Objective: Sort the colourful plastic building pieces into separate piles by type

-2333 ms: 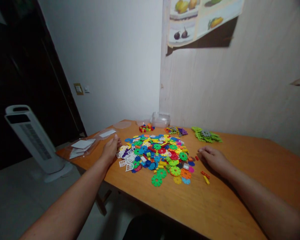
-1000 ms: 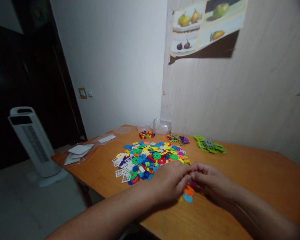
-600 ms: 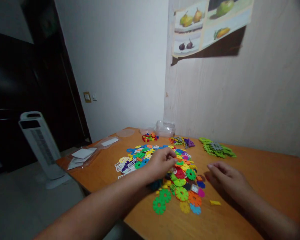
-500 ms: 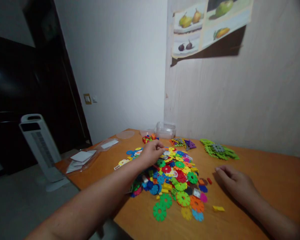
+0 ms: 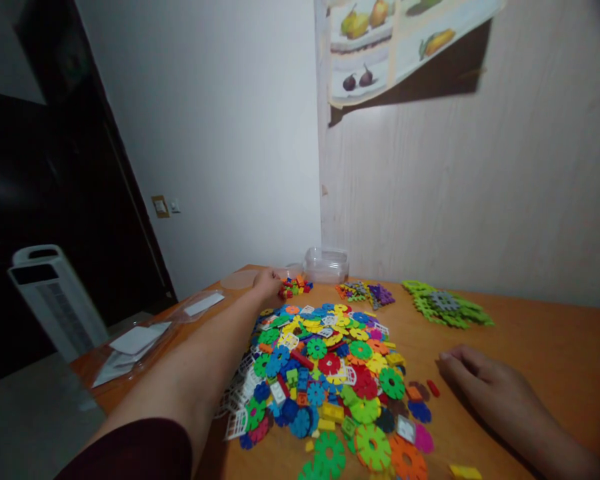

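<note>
My left hand point(image 5: 267, 283) is stretched far over the table, its fingers bent down at the left edge of a small pile of mostly red bricks point(image 5: 297, 287). What its fingertips hold, if anything, is too small to make out. Below the forearm spreads a big mixed heap of plastic pieces point(image 5: 330, 363), with notched discs, bricks and white lattice parts. My right hand point(image 5: 473, 373) rests on the table right of the heap, fingers curled in and nothing visible in them. A small red piece point(image 5: 433, 388) lies near it.
Toward the wall stand a clear plastic box point(image 5: 326, 265) and sorted piles: purple and multicoloured pieces point(image 5: 367, 293), and green pieces point(image 5: 447, 307) with grey on top. Plastic bags with white cards point(image 5: 135, 343) lie at the left edge. A tower fan point(image 5: 55, 293) stands on the floor.
My left hand has moved from above the mixed heap to the small red pile farther back on the left. My right hand stays on the table. The view has shifted slightly.
</note>
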Demonstrator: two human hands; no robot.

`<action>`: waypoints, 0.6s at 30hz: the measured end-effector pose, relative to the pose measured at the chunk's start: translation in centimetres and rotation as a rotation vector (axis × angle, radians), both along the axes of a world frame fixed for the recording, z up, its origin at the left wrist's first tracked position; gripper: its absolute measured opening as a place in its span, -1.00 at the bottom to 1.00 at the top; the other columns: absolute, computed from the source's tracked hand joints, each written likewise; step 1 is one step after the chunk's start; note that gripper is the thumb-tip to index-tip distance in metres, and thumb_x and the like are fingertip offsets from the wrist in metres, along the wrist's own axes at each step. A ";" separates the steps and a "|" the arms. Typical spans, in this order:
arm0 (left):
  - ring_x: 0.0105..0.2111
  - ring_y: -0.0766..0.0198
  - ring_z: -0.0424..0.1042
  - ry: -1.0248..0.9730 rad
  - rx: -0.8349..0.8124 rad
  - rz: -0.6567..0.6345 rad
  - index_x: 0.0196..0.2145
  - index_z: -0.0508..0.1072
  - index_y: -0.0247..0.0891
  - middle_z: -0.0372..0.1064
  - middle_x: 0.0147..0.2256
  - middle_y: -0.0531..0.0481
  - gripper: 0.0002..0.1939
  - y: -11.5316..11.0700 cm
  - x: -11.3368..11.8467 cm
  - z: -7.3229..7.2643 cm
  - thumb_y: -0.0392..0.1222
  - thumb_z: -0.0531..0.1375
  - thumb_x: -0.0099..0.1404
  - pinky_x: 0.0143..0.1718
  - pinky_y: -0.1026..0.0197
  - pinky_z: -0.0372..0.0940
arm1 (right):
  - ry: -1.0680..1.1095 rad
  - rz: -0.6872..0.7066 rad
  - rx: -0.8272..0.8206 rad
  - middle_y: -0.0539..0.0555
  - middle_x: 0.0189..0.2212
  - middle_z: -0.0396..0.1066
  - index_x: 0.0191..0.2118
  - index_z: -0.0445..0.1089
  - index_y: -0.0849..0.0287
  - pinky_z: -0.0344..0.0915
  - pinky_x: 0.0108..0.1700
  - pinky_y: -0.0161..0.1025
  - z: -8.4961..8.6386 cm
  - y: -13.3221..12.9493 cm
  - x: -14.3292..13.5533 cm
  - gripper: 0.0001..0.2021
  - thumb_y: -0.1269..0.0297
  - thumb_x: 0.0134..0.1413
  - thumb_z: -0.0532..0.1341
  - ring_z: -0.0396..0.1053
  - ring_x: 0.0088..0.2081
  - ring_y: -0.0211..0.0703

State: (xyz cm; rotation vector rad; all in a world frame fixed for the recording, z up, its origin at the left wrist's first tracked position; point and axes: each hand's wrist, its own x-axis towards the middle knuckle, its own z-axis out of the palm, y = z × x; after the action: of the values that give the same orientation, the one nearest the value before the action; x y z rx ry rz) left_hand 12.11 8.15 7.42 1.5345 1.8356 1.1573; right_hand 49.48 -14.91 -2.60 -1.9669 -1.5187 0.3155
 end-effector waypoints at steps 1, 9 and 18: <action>-0.61 0.39 0.22 -0.013 -0.011 0.002 -0.49 0.26 -0.22 0.13 -0.62 0.18 -0.74 0.4 0.4 -0.1 -0.44 0.30 0.04 -0.56 0.36 0.09 | -0.001 -0.003 -0.002 -0.03 -0.47 0.52 -0.38 0.42 0.03 0.28 -0.31 -0.20 0.0 0.0 0.0 -0.56 -0.18 0.26 0.01 0.51 -0.30 0.00; -0.55 0.28 0.36 0.026 0.033 -0.047 -0.44 0.40 -0.24 0.28 -0.62 0.07 -0.80 1.6 1.9 0.0 -0.26 0.38 0.07 -0.50 0.28 0.21 | 0.000 -0.002 0.015 -0.01 -0.45 0.54 -0.37 0.44 0.02 0.26 -0.33 -0.21 0.3 -0.3 -0.4 -0.59 -0.14 0.25 0.04 0.50 -0.29 0.01; -0.33 0.25 0.43 0.348 0.387 -0.782 -0.26 0.55 -0.27 0.52 -0.33 -0.03 -0.85 -6.7 8.9 1.1 -0.21 0.18 0.29 -0.30 0.26 0.27 | -0.075 -0.007 0.043 -0.03 -0.56 0.40 -0.45 0.35 0.06 0.12 -0.42 -0.23 1.2 -0.5 -1.0 -0.62 -0.07 0.25 0.06 0.38 -0.43 -0.10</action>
State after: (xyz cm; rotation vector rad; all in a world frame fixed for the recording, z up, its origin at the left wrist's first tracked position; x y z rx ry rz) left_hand 20.98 1.49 8.49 2.4857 0.9972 0.9092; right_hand 48.44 -15.37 -1.37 -1.9694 -1.5520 0.2068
